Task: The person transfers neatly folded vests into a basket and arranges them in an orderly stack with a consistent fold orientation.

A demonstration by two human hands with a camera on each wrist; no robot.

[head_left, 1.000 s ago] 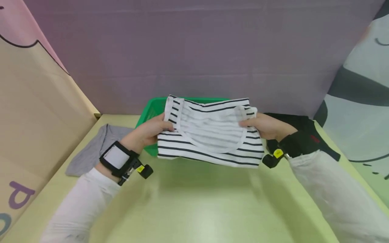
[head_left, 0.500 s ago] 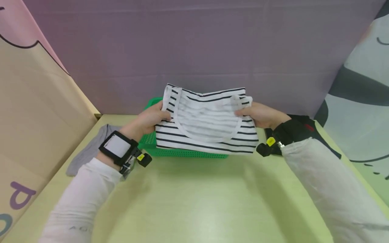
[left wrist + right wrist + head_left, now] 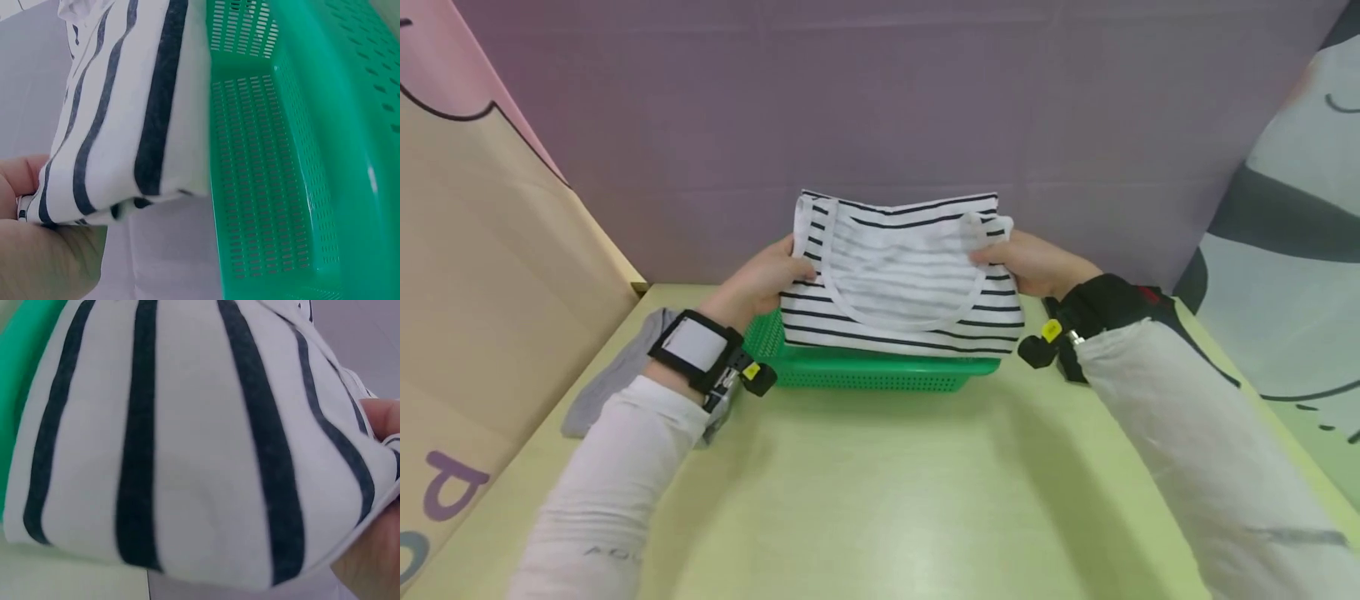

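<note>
Folded striped top (image 3: 902, 279), pinched at either side by left hand (image 3: 767, 279) and right hand (image 3: 1033, 265), has risen toward upper centre of frame, now hovering over the green basket (image 3: 880, 371) on the bench (image 3: 880, 492), seemingly ready for lowering in.

Purple back wall (image 3: 880, 108), green tabletop (image 3: 880, 500)

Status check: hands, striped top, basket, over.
Left hand and right hand grip folded striped top by its sides. Held above green basket. Nothing in the way; grey cloth lies left.
</note>
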